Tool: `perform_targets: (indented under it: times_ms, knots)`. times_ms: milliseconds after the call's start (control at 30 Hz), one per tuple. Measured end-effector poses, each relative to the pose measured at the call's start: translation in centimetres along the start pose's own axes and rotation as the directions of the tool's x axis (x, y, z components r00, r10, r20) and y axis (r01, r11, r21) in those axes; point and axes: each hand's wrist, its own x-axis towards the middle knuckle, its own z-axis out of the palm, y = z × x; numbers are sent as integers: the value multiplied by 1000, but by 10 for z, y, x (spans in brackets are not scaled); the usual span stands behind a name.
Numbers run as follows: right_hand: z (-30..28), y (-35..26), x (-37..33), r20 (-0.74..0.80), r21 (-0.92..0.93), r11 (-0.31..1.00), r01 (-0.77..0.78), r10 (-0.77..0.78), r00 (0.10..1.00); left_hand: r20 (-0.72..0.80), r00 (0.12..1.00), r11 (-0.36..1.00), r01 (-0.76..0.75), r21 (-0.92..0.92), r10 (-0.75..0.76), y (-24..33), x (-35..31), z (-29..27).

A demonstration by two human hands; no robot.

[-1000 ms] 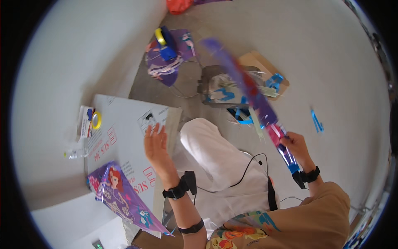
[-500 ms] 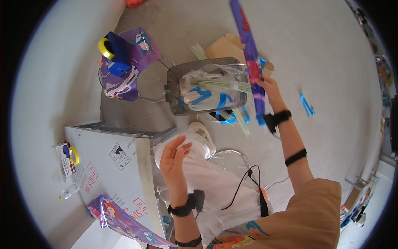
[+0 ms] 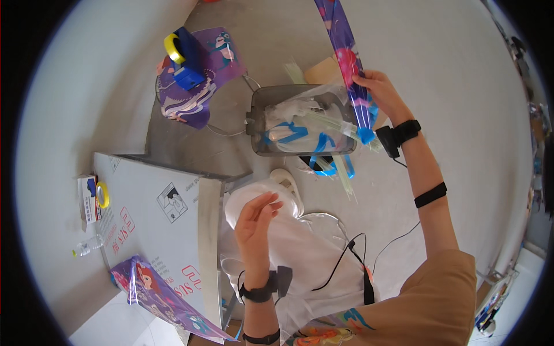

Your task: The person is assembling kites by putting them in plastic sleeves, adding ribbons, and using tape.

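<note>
My right hand [image 3: 384, 95] is stretched out to the far right, its fingers closed on a long, narrow purple plastic film sheet [image 3: 337, 34] printed with pink and red figures. The sheet slants up past the top of the picture, and its blue lower end [image 3: 366, 136] hangs by the right rim of a grey bin [image 3: 254, 138]. Above my lap, my left hand [image 3: 255, 222] is raised with nothing in it, the fingers loosely bent and partly apart. Inside the bin lie crumpled clear film, pale green strips [image 3: 326, 123] and blue ribbon [image 3: 290, 135].
On a stool at the far left, a blue tape dispenser [image 3: 189, 64] rests on purple printed film [image 3: 182, 106]. The metal-sided table [image 3: 147, 210] at left bears another purple sheet [image 3: 153, 282]. Beside it are a yellow tape roll [image 3: 103, 195], a small box [image 3: 90, 199] and a bottle [image 3: 89, 246].
My right hand has lifted slightly away with the film, which now shows more of its printed face. The whole view has shifted a little. My left hand keeps nearly the same pose.
</note>
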Motion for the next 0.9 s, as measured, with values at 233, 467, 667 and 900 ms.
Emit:
perform_targets:
  times_ms: [233, 467, 667, 900]
  knots:
    - [58, -83, 2, -111, 162, 968, 192, -176, 978, 65, 995, 995, -75, -68, 79, 7, -35, 0]
    - [114, -169, -55, 117, 210, 916, 342, -371, 921, -43, 988, 986, -150, -75, 147, 12, -75, -24]
    - [214, -215, -132, 445, 11, 973, 229, -210, 871, -92, 905, 907, -419, -41, 415, 53, -97, -12]
    - [355, -232, -222, 764, -237, 932, 275, 4, 645, -336, 501, 602, -696, 390, 798, 125, -95, -66]
